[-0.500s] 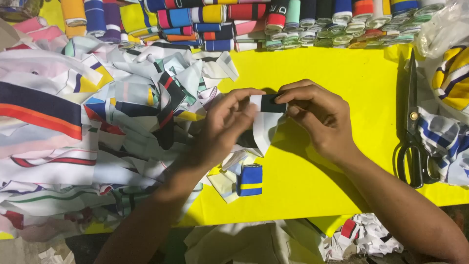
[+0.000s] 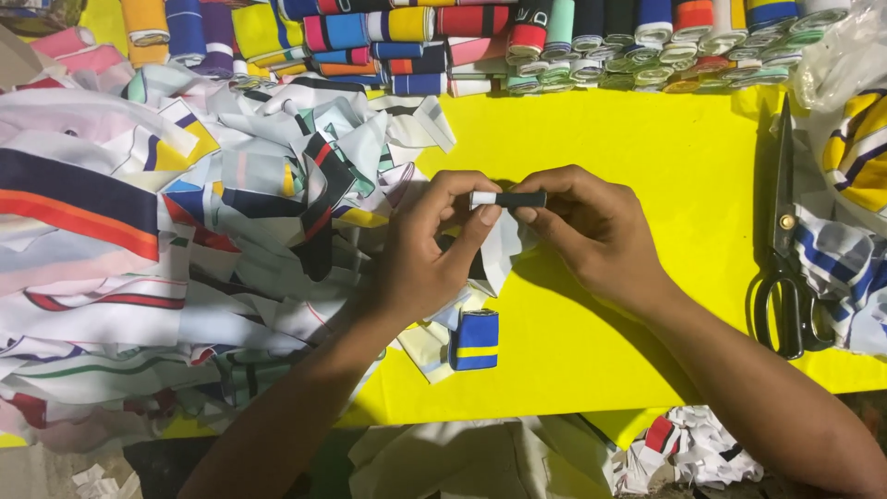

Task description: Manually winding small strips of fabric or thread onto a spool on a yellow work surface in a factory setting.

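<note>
both hands, left hand (image 2: 430,254) and right hand (image 2: 591,231), pinch a black-and-white fabric strip (image 2: 507,199) above the yellow table (image 2: 647,148).

My left hand (image 2: 420,259) comes in from seven o'clock, my right hand (image 2: 591,231) from five o'clock; thumbs and forefingers pinched, fingertips nearly meeting at centre.
</note>
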